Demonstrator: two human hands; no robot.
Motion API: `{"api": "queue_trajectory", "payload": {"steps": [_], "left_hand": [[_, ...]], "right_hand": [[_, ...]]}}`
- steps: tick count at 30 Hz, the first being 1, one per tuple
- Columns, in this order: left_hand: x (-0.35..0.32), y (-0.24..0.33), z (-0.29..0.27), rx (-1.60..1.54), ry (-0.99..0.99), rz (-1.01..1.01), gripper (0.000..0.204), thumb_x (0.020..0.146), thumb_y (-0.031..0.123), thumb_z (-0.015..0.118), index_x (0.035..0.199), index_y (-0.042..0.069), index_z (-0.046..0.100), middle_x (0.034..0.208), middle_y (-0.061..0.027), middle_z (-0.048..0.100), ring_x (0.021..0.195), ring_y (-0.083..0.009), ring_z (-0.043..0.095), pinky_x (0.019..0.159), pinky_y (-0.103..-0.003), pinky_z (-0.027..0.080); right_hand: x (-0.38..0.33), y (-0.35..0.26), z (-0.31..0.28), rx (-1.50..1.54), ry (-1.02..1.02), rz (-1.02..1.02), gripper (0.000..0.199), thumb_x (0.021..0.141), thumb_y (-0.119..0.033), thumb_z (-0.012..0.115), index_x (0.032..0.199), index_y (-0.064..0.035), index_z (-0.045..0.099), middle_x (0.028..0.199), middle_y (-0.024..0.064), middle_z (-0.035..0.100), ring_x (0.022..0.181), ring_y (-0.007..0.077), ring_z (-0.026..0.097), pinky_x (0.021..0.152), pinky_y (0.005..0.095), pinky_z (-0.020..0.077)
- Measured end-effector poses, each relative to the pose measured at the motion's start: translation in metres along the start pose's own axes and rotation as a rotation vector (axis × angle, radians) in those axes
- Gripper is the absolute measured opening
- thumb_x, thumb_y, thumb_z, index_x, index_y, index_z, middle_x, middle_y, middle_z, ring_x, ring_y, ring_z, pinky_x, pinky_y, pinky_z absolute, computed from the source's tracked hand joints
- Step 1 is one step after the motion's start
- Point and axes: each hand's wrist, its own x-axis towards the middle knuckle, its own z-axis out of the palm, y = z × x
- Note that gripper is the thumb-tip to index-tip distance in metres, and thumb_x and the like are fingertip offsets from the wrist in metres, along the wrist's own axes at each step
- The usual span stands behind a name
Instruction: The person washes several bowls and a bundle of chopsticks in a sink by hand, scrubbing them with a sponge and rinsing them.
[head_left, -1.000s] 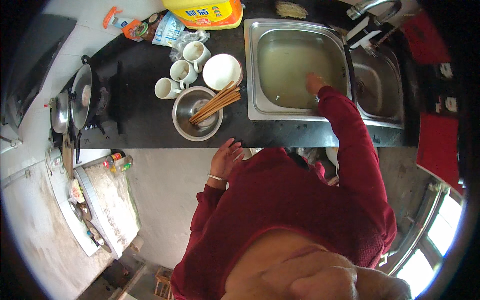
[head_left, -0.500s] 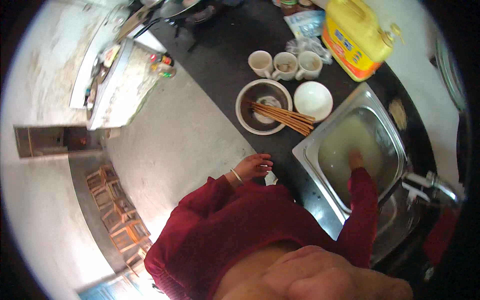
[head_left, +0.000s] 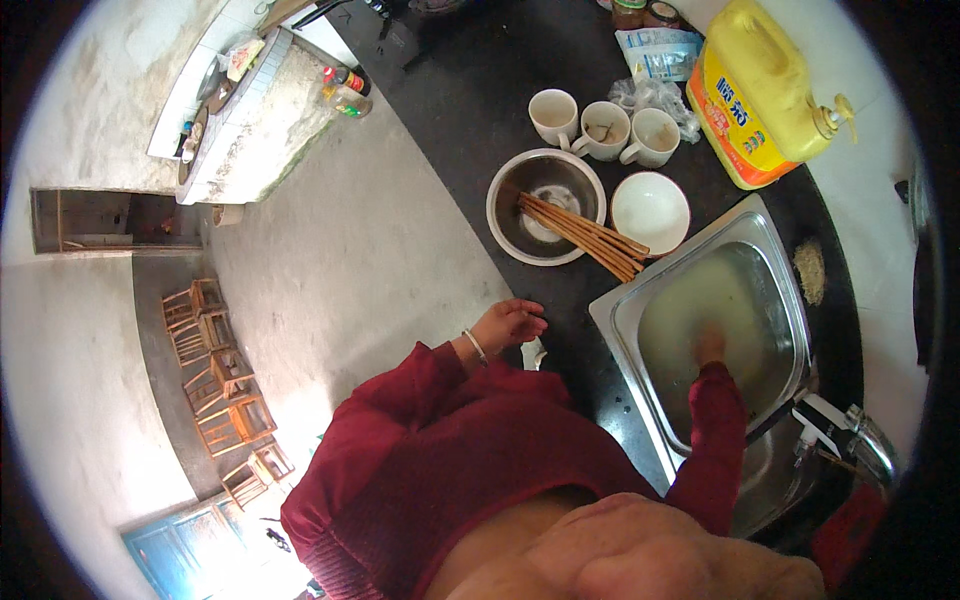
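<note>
My right hand [head_left: 710,345] reaches down into cloudy water in the steel sink [head_left: 622,322]. The murk hides its fingers and anything they may touch. My left hand [head_left: 512,322], with a bangle at its wrist, hovers beside the counter's front edge. Its fingers are loosely bent and hold nothing. Beyond it a steel bowl [head_left: 507,235] stands on the counter, with a bundle of wooden chopsticks [head_left: 590,235] resting across its rim. A white bowl [head_left: 650,212] sits between that bowl and the sink.
Three white mugs [head_left: 553,115] stand behind the bowls. A large yellow jug with a pump [head_left: 750,95] is at the sink's far corner. The faucet [head_left: 845,435] juts over the sink's right side. A scrubbing pad [head_left: 809,272] lies by the wall. Wooden chairs [head_left: 235,425] line the far left.
The view has shifted a little, so the counter things sit farther right in it. My right hand remains in the water, and my left hand stays near the counter edge.
</note>
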Motion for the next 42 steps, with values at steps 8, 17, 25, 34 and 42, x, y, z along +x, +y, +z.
{"api": "queue_trajectory", "payload": {"steps": [8,17,25,34,42], "left_hand": [[0.002,-0.003,-0.003,0.026,-0.002,0.018,0.028,0.088,0.015,0.044,0.111,0.001,0.049,0.096,-0.0124,0.061,0.086,-0.0191,0.059,0.079,-0.03,0.048],[0.003,-0.003,-0.005,0.037,0.003,0.043,0.026,0.088,0.014,0.043,0.11,0.001,0.05,0.093,-0.0119,0.062,0.085,-0.0193,0.06,0.077,-0.03,0.049],[0.003,0.0,-0.003,0.015,-0.028,0.058,0.027,0.089,0.015,0.042,0.111,0.001,0.05,0.093,-0.0137,0.062,0.083,-0.0201,0.061,0.077,-0.032,0.05],[0.007,0.004,-0.002,0.1,-0.046,0.062,0.028,0.089,0.014,0.04,0.109,-0.002,0.05,0.091,-0.0159,0.063,0.08,-0.0199,0.062,0.076,-0.03,0.051],[0.012,0.004,-0.012,0.144,-0.098,0.053,0.027,0.089,0.013,0.039,0.108,-0.001,0.051,0.092,-0.0162,0.063,0.08,-0.0194,0.062,0.076,-0.029,0.05]], "right_hand": [[0.005,-0.007,-0.022,0.363,-0.191,0.29,0.059,0.078,-0.026,0.055,0.13,-0.0056,0.035,0.134,0.0158,0.034,0.122,0.0317,0.033,0.102,0.0383,0.0265],[0.012,0.011,0.03,0.169,0.001,0.153,0.052,0.082,-0.037,0.048,0.127,-0.0118,0.04,0.126,0.0149,0.043,0.114,0.0299,0.044,0.094,0.0403,0.0369],[-0.015,-0.01,-0.053,0.46,-0.134,0.217,0.038,0.072,-0.015,0.058,0.108,-0.0053,0.052,0.11,0.0211,0.051,0.104,0.0362,0.048,0.086,0.0427,0.0402],[-0.077,-0.019,-0.073,-0.011,0.035,0.071,0.044,0.071,-0.015,0.058,0.112,-0.0027,0.046,0.106,0.0229,0.052,0.094,0.0389,0.053,0.08,0.0433,0.0431],[-0.056,-0.042,-0.119,0.446,-0.125,0.188,0.025,0.073,-0.014,0.059,0.093,0.0009,0.059,0.086,0.022,0.06,0.081,0.0363,0.059,0.071,0.0428,0.0466]]}}
